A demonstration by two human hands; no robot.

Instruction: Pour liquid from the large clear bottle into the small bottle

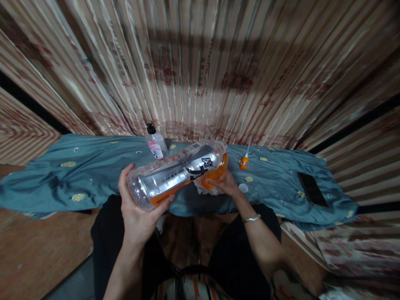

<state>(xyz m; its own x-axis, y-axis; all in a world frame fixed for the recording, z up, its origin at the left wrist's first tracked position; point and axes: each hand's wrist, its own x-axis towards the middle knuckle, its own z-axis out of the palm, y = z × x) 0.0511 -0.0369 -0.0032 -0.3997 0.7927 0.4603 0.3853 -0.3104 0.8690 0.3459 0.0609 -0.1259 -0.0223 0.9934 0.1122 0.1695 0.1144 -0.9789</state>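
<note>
My left hand [139, 208] is wrapped round the base end of a large clear plastic bottle [175, 173] with a silver and orange label. The bottle lies tilted on its side in the air, its mouth end up to the right. Behind that end, my right hand [223, 183] is closed on an orange see-through bottle [215, 175], partly hidden by the clear one. Whether the two mouths touch I cannot tell. An orange pump head [244, 161] with a pale tube lies on the cloth, right of my right hand. Near my right wrist is a small translucent round cap [243, 188].
A clear bottle with a black top and pink label [157, 145] stands at the back left. A black phone [312, 189] lies at the right on the teal patterned cloth [103, 175]. Striped curtains [193, 62] hang close behind and on both sides.
</note>
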